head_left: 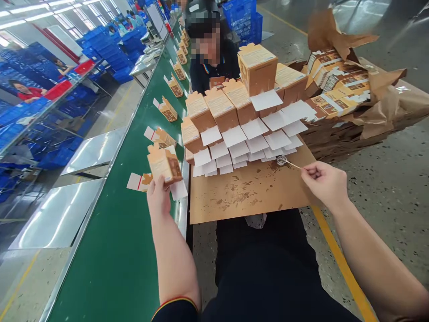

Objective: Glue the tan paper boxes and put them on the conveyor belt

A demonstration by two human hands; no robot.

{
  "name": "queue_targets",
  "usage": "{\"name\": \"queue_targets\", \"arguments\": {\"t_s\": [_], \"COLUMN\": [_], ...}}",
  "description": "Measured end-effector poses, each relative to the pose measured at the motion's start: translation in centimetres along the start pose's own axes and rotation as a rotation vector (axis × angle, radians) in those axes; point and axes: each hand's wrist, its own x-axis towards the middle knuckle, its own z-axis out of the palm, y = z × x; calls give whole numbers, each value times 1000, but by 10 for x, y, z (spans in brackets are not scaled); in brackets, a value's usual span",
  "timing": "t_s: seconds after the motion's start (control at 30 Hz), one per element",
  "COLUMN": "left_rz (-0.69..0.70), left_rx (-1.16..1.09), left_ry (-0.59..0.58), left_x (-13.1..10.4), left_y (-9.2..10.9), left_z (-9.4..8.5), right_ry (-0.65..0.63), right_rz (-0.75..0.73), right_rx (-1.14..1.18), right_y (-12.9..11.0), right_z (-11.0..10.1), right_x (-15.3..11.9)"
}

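My left hand (pixel 159 197) grips a small brown cardboard box (pixel 164 164) above the edge of the green conveyor belt (pixel 110 237). The box is tilted, and a white flap hangs from its lower end. Off to the right, my right hand (pixel 325 181) pinches a thin pale stick (pixel 293 165). The stick's far end is at a small clear round dish (pixel 281 160) on the brown board (pixel 214 210). Beside the dish, stacked brown boxes (pixel 219 109) stand in rows with their white flaps (pixel 236 136) sticking out toward me. Dark smears mark the board in front of them.
More boxes (pixel 168 109) with open flaps stand along the belt. A co-worker (pixel 214 58) sits behind the stack. At the right, bundled flat cartons (pixel 338 85) lie in torn brown paper (pixel 378 114). Metal side tables (pixel 60 214) and blue crates (pixel 243 20) stand farther off.
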Motion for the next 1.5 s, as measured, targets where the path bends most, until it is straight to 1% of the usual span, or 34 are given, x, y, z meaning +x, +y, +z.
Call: {"name": "queue_targets", "arguments": {"t_s": [0.03,0.1,0.17,0.2,0.27,0.33,0.4,0.47,0.5,0.57,0.6,0.63,0.7,0.73,0.8,0.87,0.97,1.07,1.13,1.2,1.3,1.37,1.5], "left_rz": [-19,-106,-179,-207,-247,-255,-241,-229,-226,-232,-241,-252,-275,-278,-265,-242,-212,-220,-232,-225,-159,-112,-52], "left_rx": [-58,-180,-268,-286,-309,-334,-356,-357,-346,-304,-282,-260,-219,-201,-171,-154,-144,-136,-133,-122,-59,19,215], "left_ry": [-11,-89,-178,-209,-246,-262,-267,-252,-245,-253,-261,-263,-245,-227,-193,-182,-184,-179,-176,-202,-241,-225,-172], "left_x": [-14,-42,-70,-83,-107,-125,-136,-141,-141,-140,-139,-139,-139,-139,-141,-142,-143,-143,-143,-145,-153,-160,-174], "left_y": [-4,-13,-23,-28,-39,-50,-59,-66,-68,-70,-70,-69,-68,-68,-67,-69,-71,-72,-70,-66,-60,-59,-62], "left_z": [-12,-28,-32,-29,-16,4,24,39,43,48,49,50,51,52,55,57,60,60,59,59,60,62,65], "right_ry": [-42,-127,-200,-229,-283,-323,-321,-262,-229,-190,-222,-245,-427,-489,-504,-511,-548,-583,-580,-543,-450,-405,-395], "right_rz": [-16,-63,-114,-131,-132,-112,-91,-81,-84,-103,-123,-127,-180,-204,-245,-272,-293,-304,-298,-278,-242,-210,-138], "right_rx": [-26,-74,-121,-149,-221,-291,-322,-287,-241,-97,-3,91,268,329,372,357,319,282,268,274,297,307,320], "right_y": [2,5,4,4,1,-1,-1,-2,-3,-9,-15,-21,-36,-43,-54,-59,-58,-53,-50,-46,-42,-40,-37], "right_z": [2,10,18,22,27,27,20,12,10,12,17,25,48,61,86,104,117,119,119,118,111,103,87], "right_x": [11,31,48,55,65,71,71,62,52,22,3,-17,-58,-76,-103,-118,-124,-121,-116,-111,-103,-99,-97]}}
